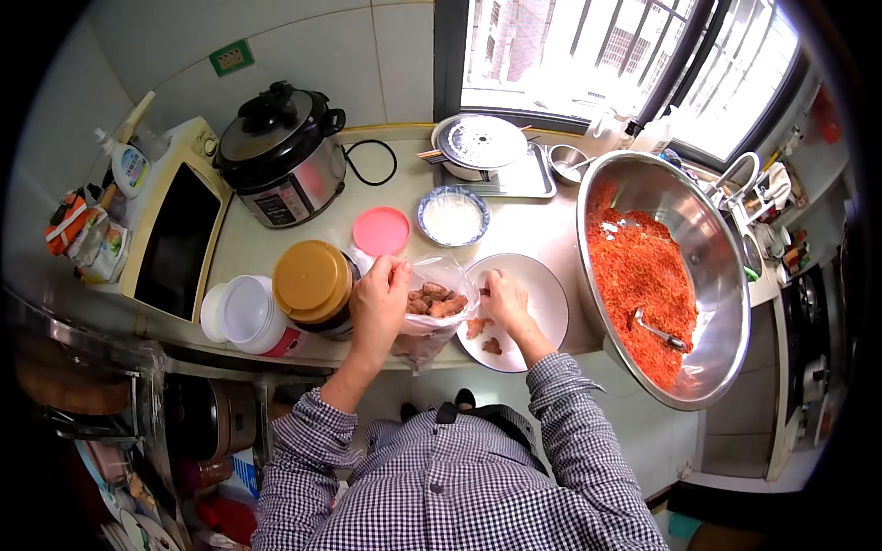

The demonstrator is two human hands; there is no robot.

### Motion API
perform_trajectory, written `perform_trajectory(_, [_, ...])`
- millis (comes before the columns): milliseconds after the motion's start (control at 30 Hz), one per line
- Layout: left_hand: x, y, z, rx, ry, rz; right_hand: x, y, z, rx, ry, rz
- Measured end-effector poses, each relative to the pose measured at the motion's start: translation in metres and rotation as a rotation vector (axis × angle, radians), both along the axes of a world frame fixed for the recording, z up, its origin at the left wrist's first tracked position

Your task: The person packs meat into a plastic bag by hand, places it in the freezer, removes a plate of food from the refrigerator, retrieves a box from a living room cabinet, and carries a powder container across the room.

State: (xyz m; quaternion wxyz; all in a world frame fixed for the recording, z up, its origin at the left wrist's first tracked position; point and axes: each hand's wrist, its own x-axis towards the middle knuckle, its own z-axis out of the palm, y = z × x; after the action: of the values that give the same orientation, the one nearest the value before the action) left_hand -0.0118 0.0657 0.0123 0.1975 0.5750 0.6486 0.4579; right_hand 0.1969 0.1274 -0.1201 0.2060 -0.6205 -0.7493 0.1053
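Observation:
My left hand pinches the left rim of a clear plastic bag, holding it upright at the counter's front edge. Inside the bag's open mouth sit several knobbly brown pieces that look like ginger root. At the bag's right rim, my right hand has its fingers closed on the plastic, though its fingertips are partly hidden. Below that hand is a white plate with a dark rim. A few small brown pieces of the same kind lie on it.
To the right, a large steel bowl holds shredded orange-red food and a metal spoon. Left are a yellow-lidded jar, white tubs and a microwave. Behind stand a pressure cooker, pink lid and blue-rimmed bowl.

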Motion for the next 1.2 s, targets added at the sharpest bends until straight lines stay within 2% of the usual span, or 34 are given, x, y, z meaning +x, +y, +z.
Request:
perform_trajectory(100, [0.001, -0.002, 0.0, 0.011, 0.025, 0.011, 0.012, -0.003, 0.013, -0.038, 0.017, 0.033])
perform_trajectory(200, [0.001, -0.001, -0.005, 0.03, 0.05, 0.026, 0.012, -0.016, 0.072, -0.058, 0.458, -0.16])
perform_trajectory(233, [0.001, 0.0, -0.005, 0.008, 0.02, 0.027, 0.006, -0.023, 0.086, 0.033, 0.542, -0.072])
perform_trajectory(267, [0.002, 0.003, -0.004, -0.013, -0.008, 0.023, -0.005, -0.03, 0.1, 0.017, 0.629, 0.04])
perform_trajectory(333, [0.004, 0.007, -0.004, -0.02, -0.049, 0.004, -0.035, -0.041, 0.127, 0.129, 0.547, 0.286])
perform_trajectory(400, [0.001, 0.01, -0.007, 0.008, -0.072, -0.014, -0.041, -0.035, 0.127, 0.074, 0.426, 0.458])
perform_trajectory(467, [-0.001, 0.009, -0.005, -0.002, -0.06, -0.006, -0.028, -0.029, 0.116, -0.025, 0.578, 0.228])
perform_trajectory(500, [-0.002, 0.007, -0.007, -0.008, -0.06, -0.005, -0.015, -0.029, 0.113, -0.021, 0.411, 0.219])
perform_trajectory(600, [0.001, 0.003, -0.013, -0.022, -0.098, -0.012, 0.004, -0.039, 0.068, -0.22, -0.157, 0.288])
perform_trajectory(667, [0.003, 0.002, -0.012, -0.017, -0.087, -0.012, 0.007, -0.044, 0.028, -0.265, -0.225, 0.353])
perform_trajectory(833, [0.003, -0.001, -0.007, -0.019, -0.054, -0.02, 0.011, -0.044, 0.017, -0.38, -0.153, 0.261])
perform_trajectory(933, [0.005, -0.002, -0.006, -0.024, -0.064, -0.022, 0.017, -0.05, 0.011, -0.308, -0.026, 0.249])
perform_trajectory(1033, [0.007, -0.004, -0.007, -0.026, -0.05, -0.031, 0.026, -0.054, 0.014, -0.259, 0.032, 0.341])
perform_trajectory(1133, [0.008, -0.003, -0.007, -0.003, -0.059, -0.033, 0.029, -0.052, 0.032, -0.451, -0.092, 0.452])
perform_trajectory(1200, [0.008, -0.003, -0.007, -0.01, -0.061, -0.035, 0.03, -0.05, 0.025, -0.423, -0.141, 0.396])
